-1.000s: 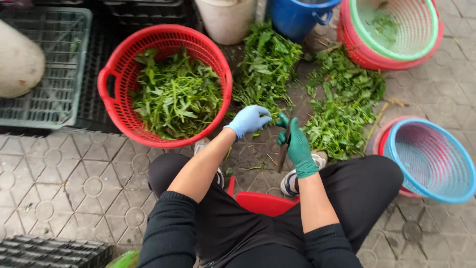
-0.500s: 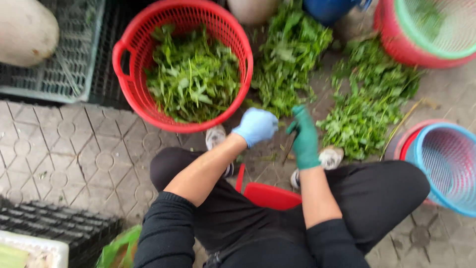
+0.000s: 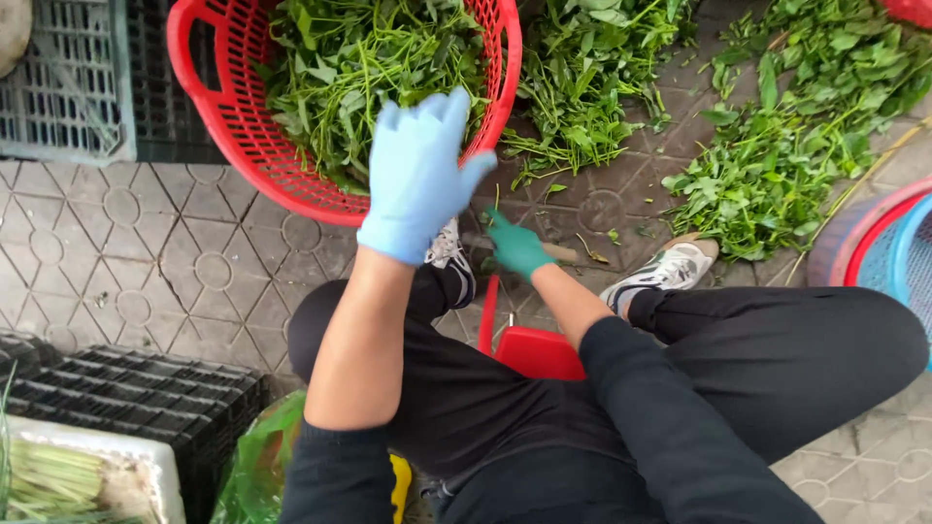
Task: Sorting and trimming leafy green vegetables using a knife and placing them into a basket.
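My left hand (image 3: pixel 417 175), in a light blue glove, is raised in front of the red basket (image 3: pixel 223 126) with its fingers spread and nothing in it. The basket is full of leafy green stalks (image 3: pixel 359 68). My right hand (image 3: pixel 515 247), in a dark green glove, is down near the paving between my shoes. It is closed around a thin, pale wooden handle (image 3: pixel 561 251) lying close to the ground. I sit on a low red stool (image 3: pixel 529 349). Loose heaps of greens (image 3: pixel 582 87) lie just beyond the right hand.
A second heap of greens (image 3: pixel 777 165) covers the paving at the right. A blue basket nested in a red one (image 3: pixel 908 262) stands at the right edge. A grey crate (image 3: pixel 58 97) is top left, with black crates (image 3: pixel 126 388), a white foam box (image 3: pixel 146 475) and a green bag (image 3: pixel 262 456) bottom left.
The view has tilted down and closer. My left hand rose and opened in front of the basket. My right hand dropped to the ground between my feet.
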